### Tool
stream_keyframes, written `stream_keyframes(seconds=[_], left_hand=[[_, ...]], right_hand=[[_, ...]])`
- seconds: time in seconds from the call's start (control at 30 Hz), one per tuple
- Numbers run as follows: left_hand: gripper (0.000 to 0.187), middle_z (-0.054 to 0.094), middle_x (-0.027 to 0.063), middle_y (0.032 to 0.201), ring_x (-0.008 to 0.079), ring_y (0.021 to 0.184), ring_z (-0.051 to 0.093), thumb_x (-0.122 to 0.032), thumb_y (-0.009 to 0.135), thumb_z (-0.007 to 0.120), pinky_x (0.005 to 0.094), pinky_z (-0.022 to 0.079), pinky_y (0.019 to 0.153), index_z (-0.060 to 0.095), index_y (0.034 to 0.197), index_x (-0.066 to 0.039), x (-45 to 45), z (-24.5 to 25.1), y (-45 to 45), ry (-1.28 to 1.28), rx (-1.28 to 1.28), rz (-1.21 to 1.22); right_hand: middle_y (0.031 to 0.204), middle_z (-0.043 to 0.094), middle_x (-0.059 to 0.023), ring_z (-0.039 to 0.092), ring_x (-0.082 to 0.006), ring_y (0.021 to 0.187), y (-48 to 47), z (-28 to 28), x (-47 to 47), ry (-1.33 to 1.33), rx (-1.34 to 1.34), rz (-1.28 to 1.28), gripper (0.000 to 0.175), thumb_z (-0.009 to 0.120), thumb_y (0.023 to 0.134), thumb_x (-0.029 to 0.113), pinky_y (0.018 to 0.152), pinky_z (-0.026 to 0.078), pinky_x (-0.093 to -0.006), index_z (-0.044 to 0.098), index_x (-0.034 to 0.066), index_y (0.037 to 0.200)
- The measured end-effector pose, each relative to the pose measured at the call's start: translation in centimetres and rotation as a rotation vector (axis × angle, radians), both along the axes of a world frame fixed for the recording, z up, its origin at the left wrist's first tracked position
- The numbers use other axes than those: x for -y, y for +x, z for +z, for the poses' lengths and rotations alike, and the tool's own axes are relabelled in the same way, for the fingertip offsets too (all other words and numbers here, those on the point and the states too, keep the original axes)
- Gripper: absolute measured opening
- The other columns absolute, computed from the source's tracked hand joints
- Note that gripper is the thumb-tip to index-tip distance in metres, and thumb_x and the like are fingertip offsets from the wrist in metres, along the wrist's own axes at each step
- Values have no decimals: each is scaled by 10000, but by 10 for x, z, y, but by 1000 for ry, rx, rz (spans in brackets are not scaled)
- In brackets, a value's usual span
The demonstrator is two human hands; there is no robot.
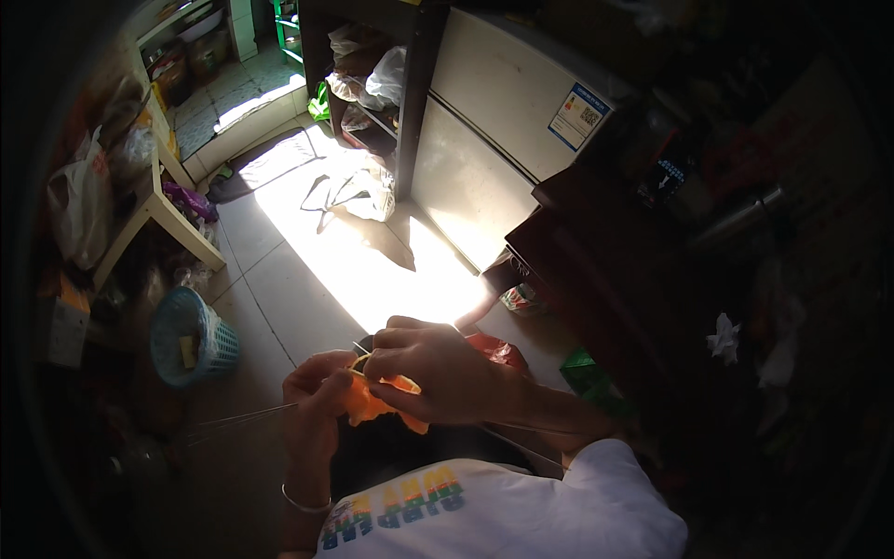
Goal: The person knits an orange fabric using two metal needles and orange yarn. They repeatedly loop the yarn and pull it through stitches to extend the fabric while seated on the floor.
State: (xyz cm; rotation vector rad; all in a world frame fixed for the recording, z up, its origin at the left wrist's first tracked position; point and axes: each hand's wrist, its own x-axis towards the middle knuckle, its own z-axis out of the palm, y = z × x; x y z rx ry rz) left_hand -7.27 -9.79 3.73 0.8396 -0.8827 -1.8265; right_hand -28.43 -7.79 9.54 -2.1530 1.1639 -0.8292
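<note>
A small piece of orange knitting (362,402) hangs between my two hands, close in front of my body. My left hand (318,388) pinches its left edge. Thin knitting needles (244,417) stick out to the left from behind that hand, and more thin needles (527,447) show below my right forearm. My right hand (426,367) is bent over the top right of the knitting, fingers curled at its upper edge, where a short needle tip (360,346) points up. The fingertips of my right hand partly hide the stitches.
A blue plastic basket (227,346) with a liner stands on the tiled floor at the left, below a pale wooden table (185,241). Ahead are a shelf with plastic bags (386,73) and a refrigerator (482,133). Dark wooden furniture (594,279) stands at the right.
</note>
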Motion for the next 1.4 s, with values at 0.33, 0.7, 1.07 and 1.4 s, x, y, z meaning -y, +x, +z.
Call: stream_keyframes(seconds=[0.33, 0.7, 1.07, 1.4], left_hand=[[95, 675, 50, 924, 108, 822, 630, -93, 961, 700, 241, 513, 748, 720, 1012, -16, 2, -18, 39, 86, -23, 181], [176, 674, 58, 995, 99, 904, 615, -139, 959, 729, 235, 493, 784, 690, 1097, -36, -24, -28, 73, 42, 10, 243], [204, 685, 66, 981, 126, 891, 636, -145, 940, 753, 259, 517, 793, 695, 1085, -14, -25, -28, 92, 54, 34, 335], [187, 686, 81, 967, 156, 935, 650, -128, 984, 689, 285, 536, 850, 710, 1106, 11, -44, -9, 67, -84, 167, 354]], right_hand=[[939, 674, -35, 625, -131, 772, -258, 13, -41, -32, 980, -1031, 274, 716, 966, 287, 692, 532, -269, 669, 65, 1119], [1276, 638, -80, 593, -235, 1141, -431, -26, -43, -115, 581, -1312, 470, 712, 924, 204, 993, 473, -378, 595, 23, 1341], [1382, 595, -68, 545, -215, 1259, -434, -17, -25, -183, 803, -1339, 590, 532, 1038, 483, 1072, 415, -352, 537, 66, 1455], [1106, 627, -35, 540, -109, 862, -167, -8, -62, -212, 627, -844, 375, 578, 1040, 374, 851, 456, -283, 629, 61, 1240]])
